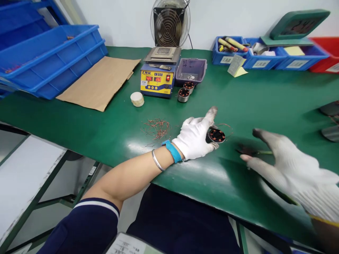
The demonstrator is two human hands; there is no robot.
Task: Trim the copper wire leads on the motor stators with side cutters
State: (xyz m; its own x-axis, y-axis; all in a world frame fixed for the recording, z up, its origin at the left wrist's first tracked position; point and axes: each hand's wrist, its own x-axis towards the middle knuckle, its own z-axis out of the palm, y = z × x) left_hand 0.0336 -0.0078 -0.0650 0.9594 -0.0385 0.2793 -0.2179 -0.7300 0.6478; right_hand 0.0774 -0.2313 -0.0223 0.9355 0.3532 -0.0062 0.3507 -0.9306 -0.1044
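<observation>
My left hand [194, 137], in a white glove with dark fingertips, holds a round metal part with a black and copper coil core [217, 135] just above the green table. A thin copper wire loops out from the part's far side. On the right, my right hand [286, 165], gloved and blurred by motion, has its thumb and forefinger apart beside dark cutters with green handles [263, 152]. The cutters lie partly behind that hand; whether its other fingers touch them is hidden. Copper wire scraps [158, 129] lie to the left of my left hand.
A yellow-fronted solder pot [156, 82] stands at the back, with a fan [168, 26] behind it. Two more coil parts [183, 95] sit near a purple bin [203, 70]. Blue trays [79, 46] and cardboard [106, 79] are left; small blue bins [261, 64] are at back right.
</observation>
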